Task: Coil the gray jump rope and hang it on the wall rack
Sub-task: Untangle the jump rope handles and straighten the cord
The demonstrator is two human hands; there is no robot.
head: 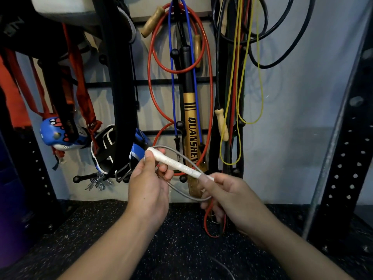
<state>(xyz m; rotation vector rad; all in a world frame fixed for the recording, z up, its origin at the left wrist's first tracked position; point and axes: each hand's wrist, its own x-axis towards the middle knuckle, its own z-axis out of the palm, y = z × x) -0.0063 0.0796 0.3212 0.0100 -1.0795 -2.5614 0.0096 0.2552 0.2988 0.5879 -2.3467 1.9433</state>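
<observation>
Both hands gripping the white handle [177, 163], left hand [149, 186] also pinching gray jump rope [181, 194] loops, right hand [228, 196] steadying; best kept even-sized, snug, untwisted before hanging.

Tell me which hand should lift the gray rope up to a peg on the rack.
Probably the left hand. It grips the white handle and the gray rope loop, while the right hand only pinches the handle's tip. A black peg sits just behind.

Black speckled rubber floor [84, 229], red cord [207, 229] end resting
</observation>
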